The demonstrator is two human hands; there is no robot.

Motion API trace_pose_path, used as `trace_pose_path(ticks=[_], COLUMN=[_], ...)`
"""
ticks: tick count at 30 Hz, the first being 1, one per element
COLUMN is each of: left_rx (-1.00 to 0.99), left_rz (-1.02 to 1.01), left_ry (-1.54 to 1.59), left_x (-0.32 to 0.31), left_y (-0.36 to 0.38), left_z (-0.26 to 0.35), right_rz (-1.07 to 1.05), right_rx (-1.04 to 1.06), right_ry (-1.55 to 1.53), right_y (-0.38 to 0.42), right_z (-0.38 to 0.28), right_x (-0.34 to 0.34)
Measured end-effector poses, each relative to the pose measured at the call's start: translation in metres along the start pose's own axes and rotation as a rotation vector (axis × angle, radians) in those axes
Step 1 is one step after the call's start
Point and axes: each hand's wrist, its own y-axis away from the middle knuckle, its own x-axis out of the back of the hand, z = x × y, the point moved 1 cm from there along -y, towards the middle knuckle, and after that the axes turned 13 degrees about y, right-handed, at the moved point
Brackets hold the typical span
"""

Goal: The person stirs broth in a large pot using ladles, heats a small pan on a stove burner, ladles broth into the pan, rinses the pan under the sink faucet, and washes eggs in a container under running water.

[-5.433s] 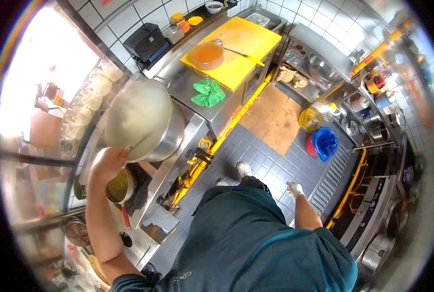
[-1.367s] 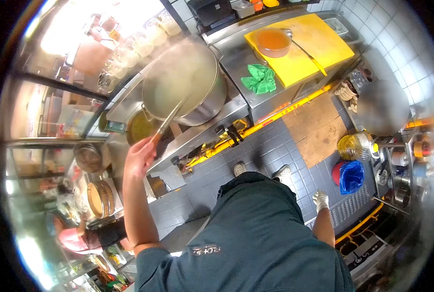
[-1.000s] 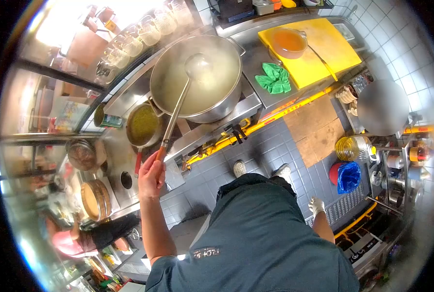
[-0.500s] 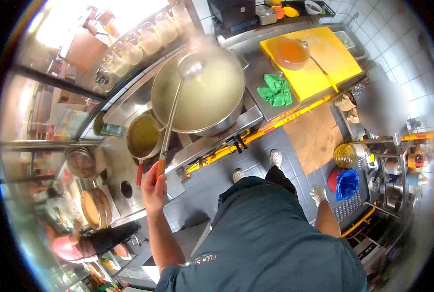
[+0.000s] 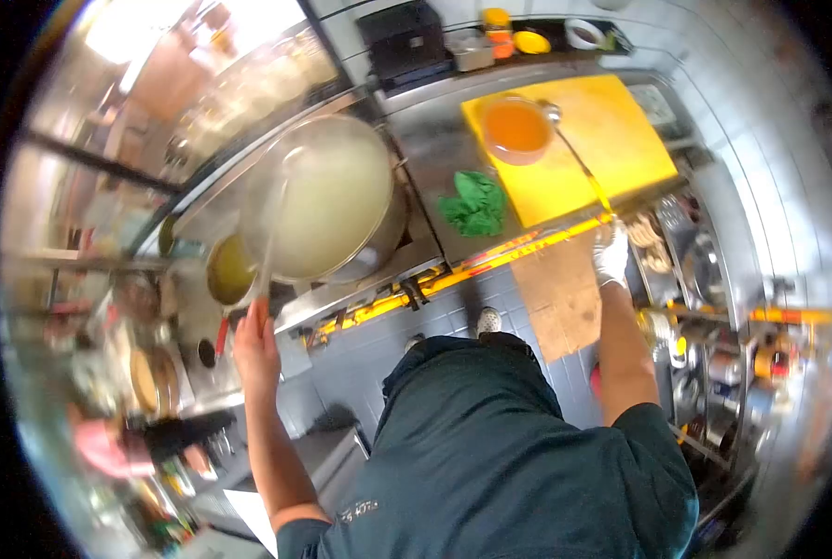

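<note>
My left hand (image 5: pixel 255 343) is closed round the orange-brown grip of a long steel ladle (image 5: pixel 270 244). Its blurred head lies over a large steel pot (image 5: pixel 364 247) of pale, cloudy liquid. My right hand (image 5: pixel 610 255), in a white glove, is at the end of the yellow handle of a second ladle (image 5: pixel 577 160). Blur hides whether its fingers are wrapped round that handle. This ladle lies on a yellow cutting board (image 5: pixel 621 130), beside a clear bowl (image 5: pixel 516 130) of orange liquid. A crumpled green cloth (image 5: pixel 476 203) rests left of the board.
A smaller pan (image 5: pixel 231 270) with greenish contents and a red handle stands left of the pot. A yellow rail (image 5: pixel 490 259) runs along the counter front. Shelving (image 5: pixel 714 373) with bottles is on the right. Another person in a pink top (image 5: pixel 108 447) is at far left.
My right hand has come up from beside my body to the yellow-handled ladle. My left hand keeps its ladle over the pot. The camera view has shifted, so the scene sits differently.
</note>
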Motion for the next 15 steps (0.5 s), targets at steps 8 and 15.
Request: trace_pose_path(ticks=[8, 15], left_rx=[-0.026, -0.124], left_rz=[-0.154, -0.245], left_ry=[-0.397, -0.694], left_x=[-0.021, -0.051], left_y=[-0.044, -0.066], left_z=[0.054, 0.048], right_rz=[-0.297, -0.448], right_rx=[0.197, 0.006], right_ry=[0.160, 0.281], right_y=[-0.128, -0.145], right_z=[-0.019, -0.046], right_x=[-0.039, -0.027])
